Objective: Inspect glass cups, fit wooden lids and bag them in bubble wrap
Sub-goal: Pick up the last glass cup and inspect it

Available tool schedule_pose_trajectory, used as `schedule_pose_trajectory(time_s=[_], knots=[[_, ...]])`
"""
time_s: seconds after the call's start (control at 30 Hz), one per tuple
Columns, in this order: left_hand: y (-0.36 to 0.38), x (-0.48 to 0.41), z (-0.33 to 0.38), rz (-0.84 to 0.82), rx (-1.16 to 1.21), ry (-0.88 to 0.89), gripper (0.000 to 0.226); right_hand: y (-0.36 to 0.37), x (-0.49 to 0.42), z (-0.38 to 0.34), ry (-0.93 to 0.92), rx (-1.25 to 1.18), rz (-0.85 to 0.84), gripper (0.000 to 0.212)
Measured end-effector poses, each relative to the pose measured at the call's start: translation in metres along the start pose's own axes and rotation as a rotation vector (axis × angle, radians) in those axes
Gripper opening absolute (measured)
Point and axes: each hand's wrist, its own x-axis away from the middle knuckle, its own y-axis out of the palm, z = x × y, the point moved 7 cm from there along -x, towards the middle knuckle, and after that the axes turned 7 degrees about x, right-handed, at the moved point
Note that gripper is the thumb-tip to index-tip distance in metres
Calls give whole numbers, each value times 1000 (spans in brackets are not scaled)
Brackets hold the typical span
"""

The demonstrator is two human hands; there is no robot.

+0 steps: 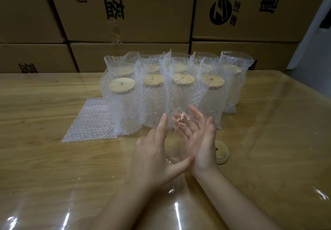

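Centre-low of frame: clear, smooth glass cup [172, 141] held tilted off the table [53, 158], sandwiched between both palms. Left hand [155, 151] and right hand [200, 140] press it with fingers straight, not curled.

Round wooden lid [221, 152] with a small hole lies flat just right of the right hand.

Mid-frame: two rows of lidded cups in bubble-wrap bags [152, 101]; flat bubble wrap [91, 120] to their left.

Top: cardboard boxes [125, 15].
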Motion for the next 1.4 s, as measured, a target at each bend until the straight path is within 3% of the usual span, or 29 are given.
schedule_pose_trajectory(time_s=[0.13, 0.2, 0.27, 0.37, 0.47, 0.6, 0.77, 0.87, 0.93, 1.03, 1.23, 1.3, 1.4], knots=[[9, 6, -10, 61, 497, -183, 91, 17, 9, 12, 65, -37, -105, 56], [9, 4, -13, 90, 600, -224, 81, 20, 11, 21, 119, -34, -115, 55], [5, 0, -6, 72, 480, -133, 73, 21, 14, 30, 194, -41, -112, 54], [2, -2, 17, 3, 202, 138, 54, 21, 15, 36, 272, -133, -98, 63], [9, -4, 35, -71, 5, 356, 46, 17, 11, 34, 300, -184, -93, 59], [17, 0, 40, -127, -111, 427, 50, 8, 6, 35, 330, -92, -93, 53], [12, -1, 34, -2, 25, 241, 44, 9, 9, 25, 186, 110, -114, 44], [3, -7, 17, 62, 249, 55, 53, 17, 19, 14, -3, 299, -142, 56], [-5, -11, 1, 132, 514, -88, 58, 24, 28, 8, -160, 414, -168, 52], [-3, -9, -33, 219, 989, -450, 54, 38, 42, -2, -445, 637, -217, 53], [19, 2, -56, 149, 1337, -798, 91, 63, 70, -21, -1045, 1039, -357, 42], [20, 3, -53, 131, 1369, -815, 95, 63, 71, -24, -1075, 1029, -355, 38], [17, -2, -48, 117, 1268, -720, 89, 55, 62, -26, -909, 948, -249, 47]])
